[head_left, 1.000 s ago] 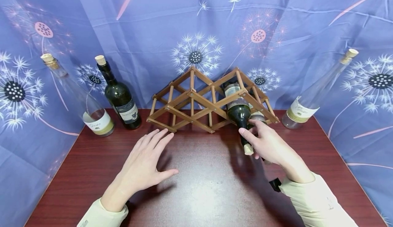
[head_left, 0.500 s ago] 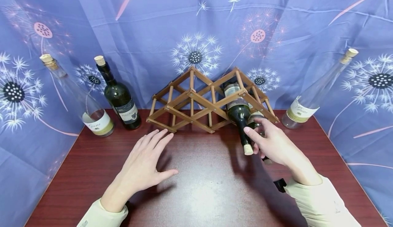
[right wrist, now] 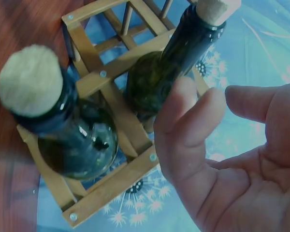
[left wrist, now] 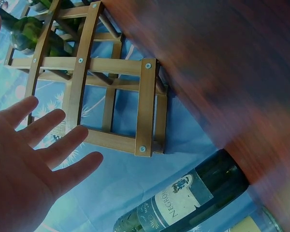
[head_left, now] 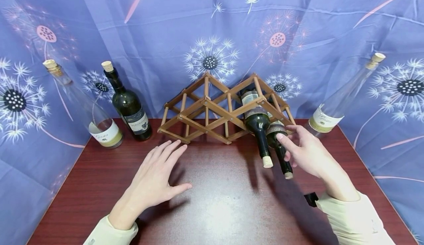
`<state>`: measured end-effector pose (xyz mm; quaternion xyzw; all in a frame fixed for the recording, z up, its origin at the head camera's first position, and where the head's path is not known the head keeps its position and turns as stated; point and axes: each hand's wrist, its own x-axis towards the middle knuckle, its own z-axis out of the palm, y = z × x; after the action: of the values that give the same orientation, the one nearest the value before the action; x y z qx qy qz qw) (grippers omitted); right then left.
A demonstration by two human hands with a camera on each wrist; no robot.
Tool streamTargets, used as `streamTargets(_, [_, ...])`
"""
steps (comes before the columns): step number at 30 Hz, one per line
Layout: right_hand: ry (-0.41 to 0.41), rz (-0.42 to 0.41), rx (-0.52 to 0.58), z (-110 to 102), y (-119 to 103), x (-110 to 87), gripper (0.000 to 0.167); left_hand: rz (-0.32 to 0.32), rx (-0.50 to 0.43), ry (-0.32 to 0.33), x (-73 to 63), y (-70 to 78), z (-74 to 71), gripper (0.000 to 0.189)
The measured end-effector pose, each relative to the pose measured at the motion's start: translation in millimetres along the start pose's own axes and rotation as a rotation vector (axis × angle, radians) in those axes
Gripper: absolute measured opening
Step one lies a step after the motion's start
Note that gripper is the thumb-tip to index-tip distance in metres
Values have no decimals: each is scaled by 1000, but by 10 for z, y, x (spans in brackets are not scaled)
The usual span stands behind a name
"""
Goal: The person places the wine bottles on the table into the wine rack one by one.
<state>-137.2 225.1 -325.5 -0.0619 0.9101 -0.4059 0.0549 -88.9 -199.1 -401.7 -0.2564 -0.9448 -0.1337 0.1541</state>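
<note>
A wooden lattice wine rack [head_left: 205, 109] stands at the back of the dark red table [head_left: 218, 208]. Two dark corked bottles lie in its right cells, necks toward me: an upper bottle [head_left: 257, 121] and a lower bottle [head_left: 281, 153]. My right hand [head_left: 303, 153] hovers just right of the lower bottle, fingers relaxed, a fingertip by its shoulder. The right wrist view shows the right hand [right wrist: 232, 154] holding nothing beside both bottles [right wrist: 72, 130]. My left hand [head_left: 155, 177] lies flat on the table before the rack, fingers spread, also spread in the left wrist view [left wrist: 24, 164].
A dark labelled bottle [head_left: 130, 107] stands at the back left, with a clear corked bottle [head_left: 99, 123] beside it. Another clear bottle [head_left: 331, 109] stands at the back right corner. A blue dandelion-print curtain [head_left: 212, 24] encloses the table on three sides.
My right hand has let go at the bottle necks and drawn back to the right, uncovering the lower bottle's neck and cork. The left hand has not moved.
</note>
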Motion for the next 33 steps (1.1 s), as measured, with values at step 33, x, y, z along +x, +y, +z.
streamTargets(33, [297, 98, -228, -325, 719, 189, 82, -1, -22, 1, 2, -5, 31, 109])
